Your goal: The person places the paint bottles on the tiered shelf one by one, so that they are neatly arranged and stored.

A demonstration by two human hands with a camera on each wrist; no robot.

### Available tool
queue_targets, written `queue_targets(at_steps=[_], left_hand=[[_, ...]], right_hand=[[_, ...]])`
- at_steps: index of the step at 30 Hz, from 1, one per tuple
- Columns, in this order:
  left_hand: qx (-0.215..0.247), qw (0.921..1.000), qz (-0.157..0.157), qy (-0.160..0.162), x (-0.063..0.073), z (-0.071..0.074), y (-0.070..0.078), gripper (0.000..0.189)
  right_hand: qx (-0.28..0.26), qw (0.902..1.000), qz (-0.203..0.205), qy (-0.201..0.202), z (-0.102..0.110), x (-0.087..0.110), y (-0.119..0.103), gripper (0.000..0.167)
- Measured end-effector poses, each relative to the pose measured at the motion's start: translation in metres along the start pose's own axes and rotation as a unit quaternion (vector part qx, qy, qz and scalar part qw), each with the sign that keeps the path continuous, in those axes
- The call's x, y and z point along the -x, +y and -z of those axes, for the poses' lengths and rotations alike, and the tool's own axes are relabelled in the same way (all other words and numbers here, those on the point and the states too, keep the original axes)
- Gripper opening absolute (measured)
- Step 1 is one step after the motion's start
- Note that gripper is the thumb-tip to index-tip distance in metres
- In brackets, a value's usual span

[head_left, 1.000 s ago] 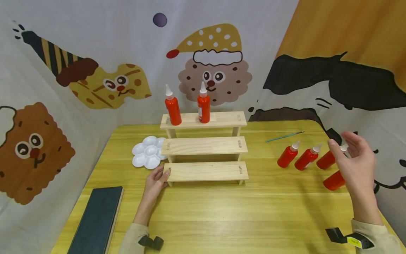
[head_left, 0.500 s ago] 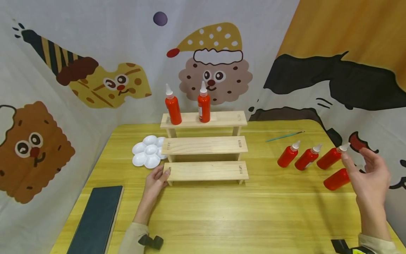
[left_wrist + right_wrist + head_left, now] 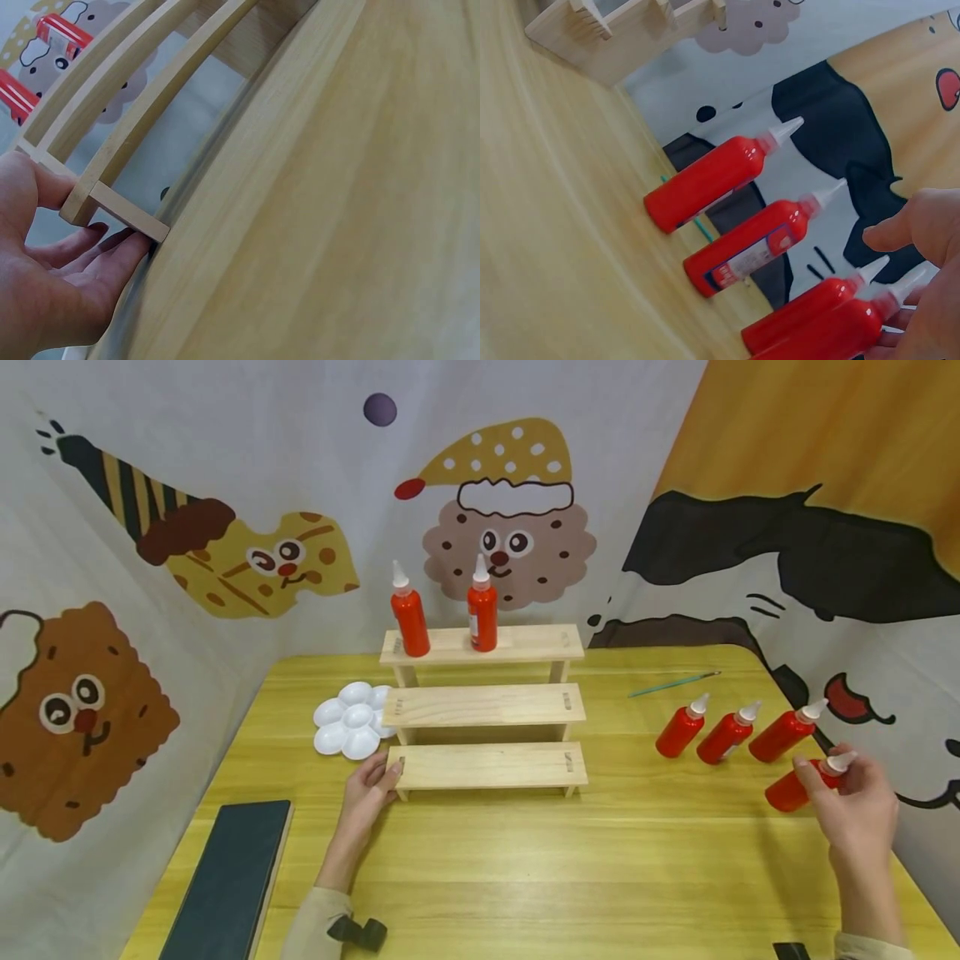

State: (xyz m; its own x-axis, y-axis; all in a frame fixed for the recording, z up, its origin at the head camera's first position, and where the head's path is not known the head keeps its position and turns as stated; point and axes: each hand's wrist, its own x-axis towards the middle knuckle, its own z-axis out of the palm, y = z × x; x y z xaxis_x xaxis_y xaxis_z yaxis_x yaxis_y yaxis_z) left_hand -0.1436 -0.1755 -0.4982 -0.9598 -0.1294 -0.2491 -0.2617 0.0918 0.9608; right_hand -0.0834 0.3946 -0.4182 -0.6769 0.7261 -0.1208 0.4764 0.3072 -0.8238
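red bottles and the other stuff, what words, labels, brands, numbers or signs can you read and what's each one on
No text can be read in any view.
Second red bottle from the left on the table: its label has print, too blurred to read.
Right bottle on the wooden rack: label too small to read.
Dark flat block: no lettering visible.
Paintbrush: too small to tell.

The left forearm [image 3: 342,852] slants far and rightward to the left hand [image 3: 367,788], which grips with its thumb [image 3: 56,187] above and its fingers [image 3: 112,266] below, while the right forearm [image 3: 866,897] leans far and slightly leftward to the right hand [image 3: 858,810], its thumb [image 3: 894,230] held apart from its fingers [image 3: 868,772]
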Motion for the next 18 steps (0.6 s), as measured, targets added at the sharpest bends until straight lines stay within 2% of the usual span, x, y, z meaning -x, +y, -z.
queue_targets(at_steps=[4, 8, 10, 18], left_hand=[[-0.002, 1.0000, 0.001, 0.000, 0.001, 0.000, 0.000, 0.053], [-0.002, 1.0000, 0.001, -0.002, 0.002, 0.001, 0.000, 0.053], [-0.002, 1.0000, 0.001, 0.000, 0.002, 0.000, 0.000, 0.053], [0.001, 1.0000, -0.002, -0.001, 0.001, 0.001, -0.001, 0.053]], right_hand=[[-0.003, 0.9999, -0.016, -0.006, -0.003, -0.003, 0.009, 0.051], [-0.003, 0.9989, -0.036, -0.029, -0.004, -0.005, 0.017, 0.073], [-0.006, 0.9985, -0.042, -0.036, -0.005, -0.006, 0.021, 0.077], [-0.018, 0.9971, -0.045, -0.059, -0.012, -0.012, 0.039, 0.074]])
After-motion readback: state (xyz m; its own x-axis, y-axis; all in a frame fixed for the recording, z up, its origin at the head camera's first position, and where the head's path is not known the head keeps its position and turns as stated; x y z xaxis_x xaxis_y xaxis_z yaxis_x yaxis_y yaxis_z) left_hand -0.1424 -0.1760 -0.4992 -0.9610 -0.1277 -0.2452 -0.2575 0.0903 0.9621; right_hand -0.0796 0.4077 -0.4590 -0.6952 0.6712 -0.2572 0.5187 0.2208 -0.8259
